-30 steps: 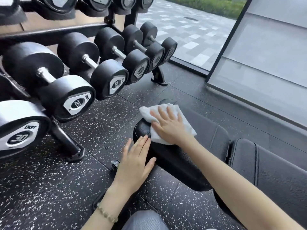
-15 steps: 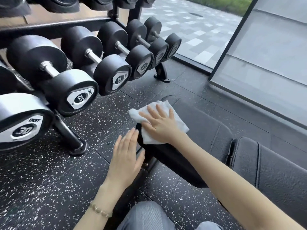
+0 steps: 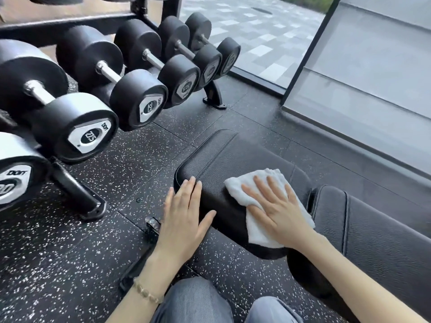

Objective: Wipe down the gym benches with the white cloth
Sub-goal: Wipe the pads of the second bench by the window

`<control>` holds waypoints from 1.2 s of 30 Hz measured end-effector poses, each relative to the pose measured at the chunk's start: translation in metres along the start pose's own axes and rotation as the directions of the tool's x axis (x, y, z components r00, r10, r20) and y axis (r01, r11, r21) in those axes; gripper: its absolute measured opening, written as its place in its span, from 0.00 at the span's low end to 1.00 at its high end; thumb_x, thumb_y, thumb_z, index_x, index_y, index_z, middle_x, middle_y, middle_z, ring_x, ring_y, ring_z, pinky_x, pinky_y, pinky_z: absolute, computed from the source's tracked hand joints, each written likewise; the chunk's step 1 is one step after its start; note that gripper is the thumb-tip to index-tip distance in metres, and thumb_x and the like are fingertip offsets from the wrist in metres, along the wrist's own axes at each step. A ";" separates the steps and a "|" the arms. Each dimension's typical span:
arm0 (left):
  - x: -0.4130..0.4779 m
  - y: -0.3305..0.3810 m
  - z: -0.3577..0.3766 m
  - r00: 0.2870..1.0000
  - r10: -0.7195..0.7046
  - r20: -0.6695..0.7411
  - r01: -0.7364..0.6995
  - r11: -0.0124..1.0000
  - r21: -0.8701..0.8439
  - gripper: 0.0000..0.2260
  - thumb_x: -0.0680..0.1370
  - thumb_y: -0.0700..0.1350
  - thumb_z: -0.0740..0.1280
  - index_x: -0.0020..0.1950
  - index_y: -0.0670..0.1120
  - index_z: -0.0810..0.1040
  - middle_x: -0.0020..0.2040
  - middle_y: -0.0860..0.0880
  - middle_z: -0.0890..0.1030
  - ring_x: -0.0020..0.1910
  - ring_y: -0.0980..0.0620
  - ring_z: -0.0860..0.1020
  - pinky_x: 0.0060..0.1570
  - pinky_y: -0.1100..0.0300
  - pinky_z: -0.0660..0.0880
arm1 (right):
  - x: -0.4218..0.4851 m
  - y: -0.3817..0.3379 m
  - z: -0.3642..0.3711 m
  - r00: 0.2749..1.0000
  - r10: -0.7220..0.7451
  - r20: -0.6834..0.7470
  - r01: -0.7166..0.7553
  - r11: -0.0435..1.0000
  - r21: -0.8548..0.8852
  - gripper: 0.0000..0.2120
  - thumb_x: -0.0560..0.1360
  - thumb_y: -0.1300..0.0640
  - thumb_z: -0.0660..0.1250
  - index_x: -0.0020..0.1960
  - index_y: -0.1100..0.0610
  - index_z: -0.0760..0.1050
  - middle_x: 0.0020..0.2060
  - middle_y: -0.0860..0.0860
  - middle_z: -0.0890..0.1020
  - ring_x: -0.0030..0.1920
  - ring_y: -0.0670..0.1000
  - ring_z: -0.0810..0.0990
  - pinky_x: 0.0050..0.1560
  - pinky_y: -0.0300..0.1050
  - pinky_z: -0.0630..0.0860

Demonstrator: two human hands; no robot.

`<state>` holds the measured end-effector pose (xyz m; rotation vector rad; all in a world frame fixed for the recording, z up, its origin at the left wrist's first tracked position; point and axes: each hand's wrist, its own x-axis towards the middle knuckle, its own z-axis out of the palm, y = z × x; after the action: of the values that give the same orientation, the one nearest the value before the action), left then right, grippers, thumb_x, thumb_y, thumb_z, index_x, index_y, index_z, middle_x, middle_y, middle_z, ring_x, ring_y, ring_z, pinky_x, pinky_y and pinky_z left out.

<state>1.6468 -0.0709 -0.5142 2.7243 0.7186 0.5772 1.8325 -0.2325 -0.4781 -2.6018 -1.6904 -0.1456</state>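
Observation:
A black padded gym bench (image 3: 233,157) runs from the centre toward the lower right, its seat pad separated by a gap from the back pad (image 3: 384,229). The white cloth (image 3: 242,190) lies flat on the near right part of the seat pad. My right hand (image 3: 277,206) presses it down with straight, spread fingers. My left hand (image 3: 184,215) rests flat on the seat pad's near left edge, fingers straight, holding nothing. A bead bracelet is on that wrist.
A rack of black dumbbells (image 3: 98,89) fills the left side, its foot (image 3: 88,201) close to the bench's end. The floor (image 3: 70,252) is black speckled rubber. A glass wall and dark frame (image 3: 303,66) stand behind. My knees in jeans (image 3: 198,299) are at the bottom.
My right hand has slid the cloth from the seat pad's far left end toward the right, near the gap. My left hand stays at the pad's near left edge.

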 end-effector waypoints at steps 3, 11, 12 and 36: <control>0.000 0.000 0.000 1.000 -0.002 0.008 0.001 0.999 0.038 0.30 0.79 0.60 0.51 0.73 0.41 0.63 0.73 0.43 0.64 0.72 0.47 0.61 0.71 0.47 0.50 | 0.038 0.031 -0.006 0.970 0.212 0.117 -0.210 0.977 -0.028 0.30 0.75 0.35 0.31 0.76 0.37 0.48 0.76 0.44 0.52 0.76 0.52 0.46 0.72 0.60 0.49; 0.002 0.001 -0.003 0.999 -0.031 0.016 0.030 0.999 0.045 0.29 0.78 0.59 0.52 0.71 0.42 0.66 0.72 0.44 0.67 0.71 0.46 0.65 0.71 0.46 0.49 | 0.055 0.032 0.000 0.935 0.321 0.148 -0.309 0.946 -0.102 0.38 0.74 0.35 0.24 0.76 0.42 0.54 0.75 0.52 0.59 0.74 0.59 0.55 0.66 0.68 0.58; 0.002 0.001 -0.003 1.000 -0.028 0.012 0.028 0.999 0.045 0.29 0.77 0.59 0.52 0.71 0.41 0.66 0.72 0.44 0.67 0.70 0.46 0.66 0.71 0.45 0.50 | 0.040 0.020 0.002 0.952 0.282 0.115 -0.273 0.958 -0.087 0.37 0.76 0.36 0.25 0.75 0.44 0.59 0.73 0.54 0.63 0.73 0.61 0.59 0.64 0.69 0.59; -0.004 0.005 0.002 0.992 -0.113 -0.063 0.108 0.990 -0.087 0.35 0.76 0.63 0.57 0.73 0.40 0.59 0.73 0.43 0.63 0.71 0.46 0.63 0.72 0.48 0.52 | 0.155 -0.077 0.006 0.989 -0.082 0.125 0.084 0.996 -0.013 0.29 0.76 0.39 0.34 0.72 0.40 0.60 0.70 0.46 0.60 0.75 0.54 0.47 0.69 0.68 0.45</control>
<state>1.6463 -0.0771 -0.5156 2.5804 0.8368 0.6608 1.8251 -0.0596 -0.4708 -2.6047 -1.8466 -0.0010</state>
